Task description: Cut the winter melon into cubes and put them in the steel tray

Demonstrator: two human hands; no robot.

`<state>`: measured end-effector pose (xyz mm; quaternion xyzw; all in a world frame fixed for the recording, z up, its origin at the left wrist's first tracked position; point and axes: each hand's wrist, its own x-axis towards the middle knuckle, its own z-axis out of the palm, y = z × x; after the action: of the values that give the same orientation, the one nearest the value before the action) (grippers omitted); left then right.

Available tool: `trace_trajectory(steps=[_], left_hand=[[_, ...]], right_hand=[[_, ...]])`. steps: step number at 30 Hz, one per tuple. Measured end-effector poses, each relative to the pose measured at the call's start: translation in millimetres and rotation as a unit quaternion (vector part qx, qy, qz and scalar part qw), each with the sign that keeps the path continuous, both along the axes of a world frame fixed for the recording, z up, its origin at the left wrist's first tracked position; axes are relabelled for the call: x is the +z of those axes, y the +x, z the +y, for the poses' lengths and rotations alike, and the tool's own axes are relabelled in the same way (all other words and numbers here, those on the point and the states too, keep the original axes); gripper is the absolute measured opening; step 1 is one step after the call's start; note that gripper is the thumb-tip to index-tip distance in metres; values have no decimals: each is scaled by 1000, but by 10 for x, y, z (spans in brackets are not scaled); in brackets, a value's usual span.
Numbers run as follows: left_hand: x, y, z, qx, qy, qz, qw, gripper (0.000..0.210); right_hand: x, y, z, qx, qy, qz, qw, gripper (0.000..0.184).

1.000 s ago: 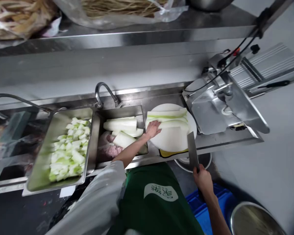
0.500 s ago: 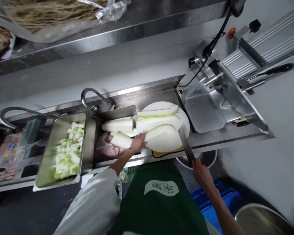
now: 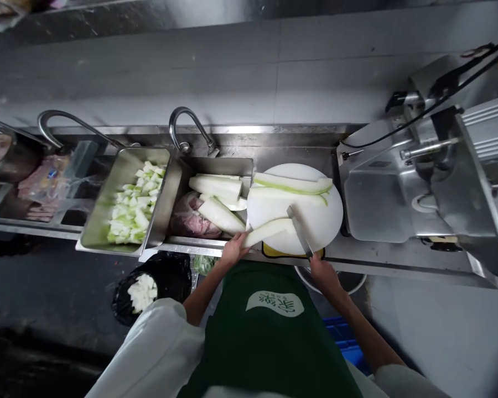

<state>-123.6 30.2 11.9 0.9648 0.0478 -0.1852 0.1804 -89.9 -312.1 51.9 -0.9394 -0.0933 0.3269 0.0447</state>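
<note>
My left hand (image 3: 234, 250) is closed on the left end of a long, pale gourd piece (image 3: 269, 229) at the near edge of a round white cutting board (image 3: 330, 221). In my right hand (image 3: 324, 272) is a kitchen knife (image 3: 300, 232), its blade slanting across the board at the piece's right end. Whether the blade has entered the gourd I cannot tell. Two more long strips with green rims, one a gourd strip (image 3: 292, 183), lie farther back on the board. Left of it, peeled gourd pieces (image 3: 222, 215) rest in a sink beside bagged pink meat (image 3: 193, 218).
A deep steel pan (image 3: 97, 221) of cut gourd chunks (image 3: 135, 207) straddles the sinks at left. A meat slicer (image 3: 377, 204) stands right of the board. A faucet (image 3: 191, 119) rises behind. Below are a black bin bag (image 3: 174, 282) with white scraps and a blue crate (image 3: 348, 342).
The near gourd piece has shifted toward me and leftward off the board's middle, with my left hand on its end. The knife has come in to its right end. The view has turned.
</note>
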Motion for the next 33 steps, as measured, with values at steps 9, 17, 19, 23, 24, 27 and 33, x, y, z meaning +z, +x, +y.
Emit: trace_trajectory(steps=[9, 17, 19, 23, 24, 27, 33], left_hand=[[-14, -16, 24, 15, -24, -1, 1000, 52], [-47, -3, 50, 14, -36, -5, 999, 50], [-57, -8, 56, 12, -34, -4, 999, 49], [-53, -38, 64, 10, -27, 6, 1000, 51], [-49, -38, 58, 10, -26, 6, 1000, 51], [-42, 38, -11, 10, -18, -6, 1000, 50], [-75, 518, -360, -22, -9, -72, 997, 53]], right_hand=[[74, -129, 127, 5, 7, -18, 1000, 24], [185, -95, 188, 12, -6, -28, 1000, 25], [221, -140, 209, 13, 7, -27, 1000, 26], [151, -154, 351, 23, 18, 8, 1000, 24], [117, -124, 369, 25, 17, 13, 999, 23], [41, 33, 299, 30, 13, 7, 999, 23], [4, 376, -23, 5, -33, -67, 997, 24]])
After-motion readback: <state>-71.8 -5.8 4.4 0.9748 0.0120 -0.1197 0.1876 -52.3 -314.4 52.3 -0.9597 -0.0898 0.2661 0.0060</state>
